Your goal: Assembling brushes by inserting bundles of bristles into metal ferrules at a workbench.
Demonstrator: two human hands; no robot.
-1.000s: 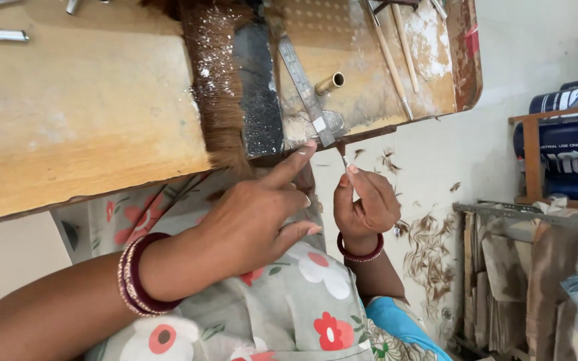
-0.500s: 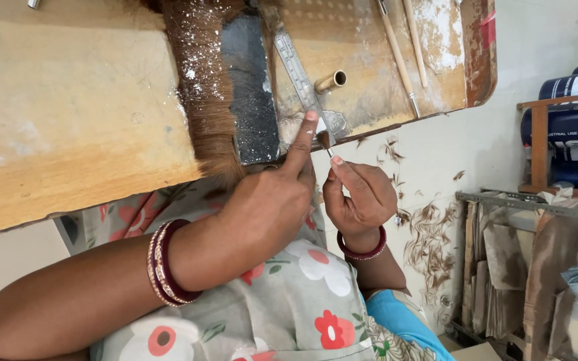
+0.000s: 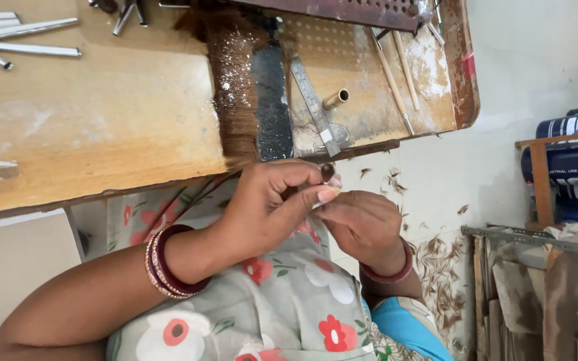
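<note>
I see both hands meeting just below the edge of the bench, over a lap in flowered cloth. The left hand has its thumb and forefinger pinched together on a small dark bead-like piece, held up near the bench edge. The right hand sits just beside it, its fingertips touching the left thumb; its grip looks closed on something fine, but I cannot tell what, or whether anything is really there.

As I judge it, the work is mid-way: the little piece is in hand and being fiddled with, while the tools on the bench lie untouched.

Counting what I can: one brown bristle brush lying across the bench, one dark flat file beside it, one steel ruler, one short brass tube, two thin wooden sticks, and at least four metal rods at the far left corner. Bangles ring the left wrist, and one red one circles the right. Brown shavings litter the floor.
</note>
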